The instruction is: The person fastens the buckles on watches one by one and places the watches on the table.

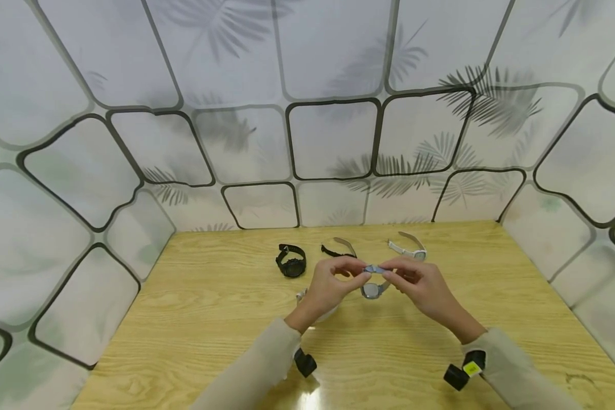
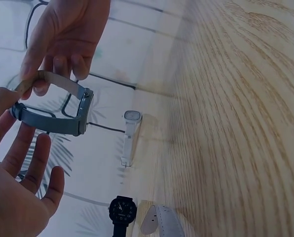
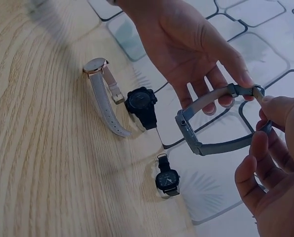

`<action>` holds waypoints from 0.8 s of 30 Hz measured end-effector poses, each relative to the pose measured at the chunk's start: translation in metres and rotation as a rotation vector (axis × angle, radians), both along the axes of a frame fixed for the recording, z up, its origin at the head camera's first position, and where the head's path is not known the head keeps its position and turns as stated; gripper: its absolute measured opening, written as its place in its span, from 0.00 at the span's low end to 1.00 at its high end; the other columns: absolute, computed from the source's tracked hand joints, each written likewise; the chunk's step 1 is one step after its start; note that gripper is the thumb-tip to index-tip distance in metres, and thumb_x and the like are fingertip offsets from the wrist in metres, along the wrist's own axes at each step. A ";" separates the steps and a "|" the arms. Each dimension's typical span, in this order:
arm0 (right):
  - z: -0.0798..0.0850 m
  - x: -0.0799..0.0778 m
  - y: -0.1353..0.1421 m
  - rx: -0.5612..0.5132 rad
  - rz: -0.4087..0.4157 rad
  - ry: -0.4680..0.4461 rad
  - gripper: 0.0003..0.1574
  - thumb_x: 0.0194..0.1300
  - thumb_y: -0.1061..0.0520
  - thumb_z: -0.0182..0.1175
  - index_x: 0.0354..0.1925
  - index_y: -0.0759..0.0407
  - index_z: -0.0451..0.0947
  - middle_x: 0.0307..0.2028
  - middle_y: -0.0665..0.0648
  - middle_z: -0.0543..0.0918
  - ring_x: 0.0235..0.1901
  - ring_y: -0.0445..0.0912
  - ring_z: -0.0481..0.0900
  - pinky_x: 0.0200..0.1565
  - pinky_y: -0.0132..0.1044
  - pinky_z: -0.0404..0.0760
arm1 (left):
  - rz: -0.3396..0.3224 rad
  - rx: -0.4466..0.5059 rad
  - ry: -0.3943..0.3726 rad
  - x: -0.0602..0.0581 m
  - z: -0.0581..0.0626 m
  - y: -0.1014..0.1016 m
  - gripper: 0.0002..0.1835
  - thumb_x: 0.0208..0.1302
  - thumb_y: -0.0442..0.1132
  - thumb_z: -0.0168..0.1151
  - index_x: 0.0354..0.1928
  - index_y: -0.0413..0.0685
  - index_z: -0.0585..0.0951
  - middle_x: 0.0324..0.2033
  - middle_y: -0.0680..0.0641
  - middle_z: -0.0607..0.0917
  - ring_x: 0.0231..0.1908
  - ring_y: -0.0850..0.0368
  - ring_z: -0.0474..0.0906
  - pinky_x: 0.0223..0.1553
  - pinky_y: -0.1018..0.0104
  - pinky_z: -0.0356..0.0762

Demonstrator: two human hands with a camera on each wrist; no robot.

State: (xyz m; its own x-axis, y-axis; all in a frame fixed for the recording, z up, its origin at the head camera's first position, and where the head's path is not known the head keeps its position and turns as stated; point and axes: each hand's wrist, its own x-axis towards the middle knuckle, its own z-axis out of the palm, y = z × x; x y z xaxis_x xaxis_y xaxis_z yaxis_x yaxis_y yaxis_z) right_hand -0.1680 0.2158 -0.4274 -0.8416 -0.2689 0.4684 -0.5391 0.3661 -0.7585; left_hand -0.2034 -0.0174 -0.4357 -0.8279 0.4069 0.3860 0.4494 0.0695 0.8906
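Observation:
Both hands hold a blue-grey wristwatch [image 1: 371, 291] raised over the table, its dial facing me and its strap bent round into a loop. My left hand [image 1: 333, 285] pinches one side of the strap ends between thumb and forefinger. Opposite it, my right hand [image 1: 424, 285] pinches the strap too. In the left wrist view the watch strap [image 2: 51, 123] looks joined near the fingertips; the right wrist view shows a strap end [image 3: 258, 93] at the loop [image 3: 243, 90] between the hands. Fingers partly hide the fastening.
On the wooden table [image 1: 210, 296] lie a chunky black watch [image 1: 292, 267], a slimmer black-strapped watch [image 1: 333, 250] and a white watch [image 1: 410, 251] behind the hands. A pale pinkish watch [image 3: 105, 96] lies partly under the left forearm. A patterned wall covering [image 1: 333, 142] surrounds the table's back and sides.

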 end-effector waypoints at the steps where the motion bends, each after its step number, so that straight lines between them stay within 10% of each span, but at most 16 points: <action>1: 0.000 0.000 -0.001 -0.001 -0.001 0.002 0.16 0.72 0.66 0.63 0.52 0.51 0.87 0.37 0.55 0.84 0.22 0.43 0.73 0.24 0.34 0.75 | 0.000 0.004 -0.006 0.000 0.000 0.000 0.08 0.68 0.40 0.71 0.47 0.51 0.90 0.38 0.51 0.90 0.39 0.58 0.84 0.49 0.51 0.81; 17: -0.007 0.001 -0.008 -0.078 -0.014 -0.011 0.16 0.71 0.67 0.64 0.52 0.53 0.87 0.42 0.53 0.86 0.23 0.45 0.75 0.25 0.34 0.77 | -0.030 0.013 -0.122 0.012 0.017 -0.001 0.08 0.69 0.33 0.68 0.48 0.40 0.88 0.40 0.40 0.89 0.40 0.49 0.83 0.48 0.48 0.81; 24: -0.012 0.001 -0.011 -0.071 -0.036 -0.004 0.15 0.70 0.66 0.65 0.52 0.53 0.87 0.38 0.55 0.85 0.22 0.47 0.75 0.23 0.33 0.76 | -0.040 0.019 -0.131 0.000 -0.003 -0.001 0.10 0.68 0.34 0.69 0.49 0.43 0.89 0.42 0.43 0.89 0.41 0.50 0.83 0.49 0.47 0.81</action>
State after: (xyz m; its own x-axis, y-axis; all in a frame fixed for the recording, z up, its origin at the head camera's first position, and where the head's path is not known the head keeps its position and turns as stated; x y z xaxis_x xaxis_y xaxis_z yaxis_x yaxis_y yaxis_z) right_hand -0.1666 0.2050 -0.4393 -0.8520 -0.2045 0.4820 -0.5236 0.3305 -0.7852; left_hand -0.2035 -0.0185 -0.4383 -0.8552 0.4341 0.2832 0.3309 0.0366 0.9430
